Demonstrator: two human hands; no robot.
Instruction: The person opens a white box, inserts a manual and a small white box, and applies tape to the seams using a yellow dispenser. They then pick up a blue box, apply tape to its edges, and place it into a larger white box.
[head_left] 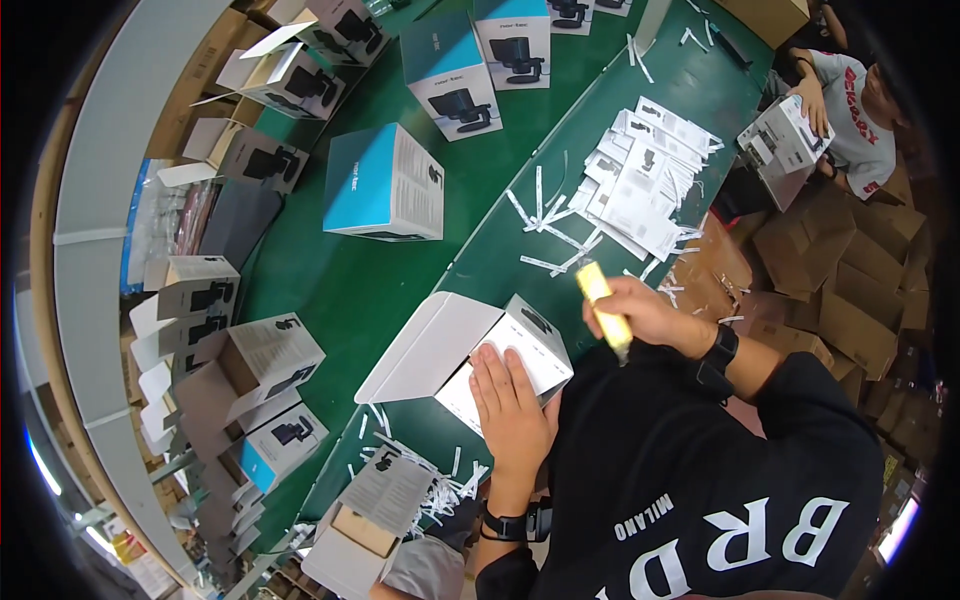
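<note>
A white cardboard box (548, 372) with its large flap (430, 345) raised lies near the table's front edge. My left hand (512, 415) holds it: the fingers lie stretched over its upper side and the thumb is at the near edge. Above and to the right of the box, my right hand (640, 312) is closed around a yellow box cutter (598, 290). Its tip is blurred, and the cutter is apart from the box.
A pile of white printed papers (645, 180) and paper strips (545, 215) lie on the green table (480, 255). Blue-and-white boxes (385, 185) stand beyond; open boxes (265, 365) line the left. A co-worker (840, 110) at right handles a box; another open box (365, 520) is lower left.
</note>
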